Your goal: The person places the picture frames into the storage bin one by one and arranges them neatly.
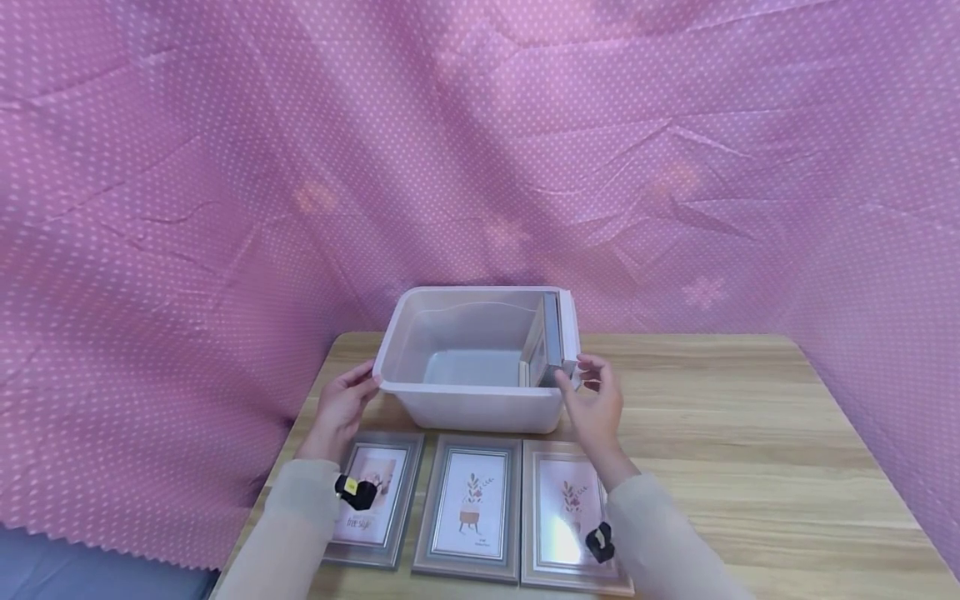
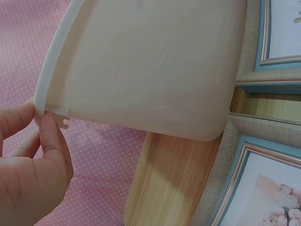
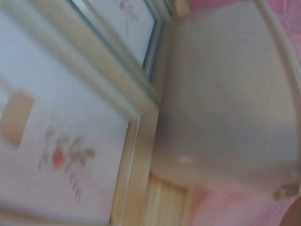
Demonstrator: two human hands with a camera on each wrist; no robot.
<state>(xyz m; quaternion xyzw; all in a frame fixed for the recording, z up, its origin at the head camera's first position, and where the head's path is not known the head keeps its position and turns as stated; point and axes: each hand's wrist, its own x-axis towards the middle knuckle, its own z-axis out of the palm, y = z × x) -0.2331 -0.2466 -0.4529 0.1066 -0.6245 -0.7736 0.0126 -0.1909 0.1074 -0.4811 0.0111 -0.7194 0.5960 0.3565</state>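
Note:
A white plastic storage bin [image 1: 480,411] stands on the table. My left hand [image 1: 345,406] pinches its rim at the left front corner; the left wrist view shows the thumb and fingers [image 2: 49,134] at that rim. At the right front corner my right hand [image 1: 596,408] grips the rim, with the thumb on the near side and fingers outside. Beside that thumb, picture frames [image 1: 551,329] stand on edge against the bin's right wall. In the right wrist view only a sliver of the hand [image 3: 292,215] shows, and the picture is blurred.
In front of the bin lie three picture frames in a row: a left one [image 1: 405,500], a middle one [image 1: 468,508] and a right one [image 1: 531,500], partly covered by my forearms. The wooden table [image 1: 735,433] extends right. Pink dotted cloth [image 1: 480,167] hangs behind and around.

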